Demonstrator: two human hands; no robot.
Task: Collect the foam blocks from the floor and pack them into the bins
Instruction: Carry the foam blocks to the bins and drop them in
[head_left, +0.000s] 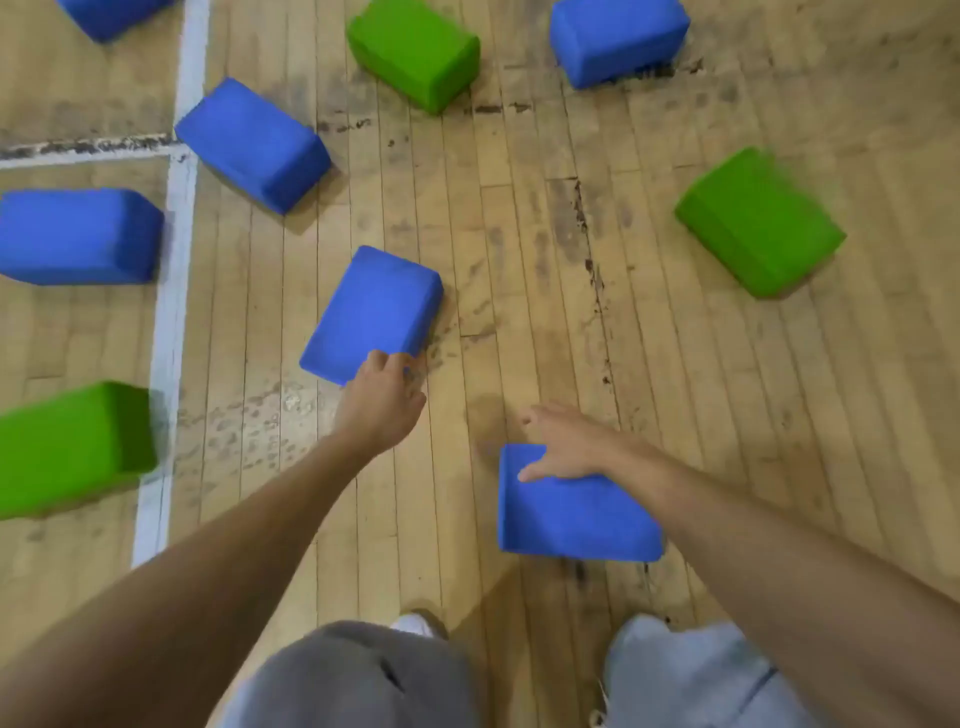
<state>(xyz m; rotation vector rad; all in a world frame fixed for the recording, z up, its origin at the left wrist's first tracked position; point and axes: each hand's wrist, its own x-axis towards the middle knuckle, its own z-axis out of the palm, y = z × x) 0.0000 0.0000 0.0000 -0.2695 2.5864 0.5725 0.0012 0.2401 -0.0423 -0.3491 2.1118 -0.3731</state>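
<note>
Several blue and green foam blocks lie scattered on a wooden gym floor. My left hand (382, 397) reaches forward, and its curled fingers grip the near corner of a blue block (371, 309) lying flat in the middle. My right hand (569, 447) holds a second blue block (571, 517) by its far edge, thumb on the top face and fingers over the edge. This block is close to my legs. No bin is in view.
More blue blocks lie at the left (78, 236), upper left (252, 143) and top right (618, 39). Green blocks lie at the top (413, 52), right (758, 223) and lower left (67, 449). A white painted line (174, 291) runs down the floor. My knees fill the bottom edge.
</note>
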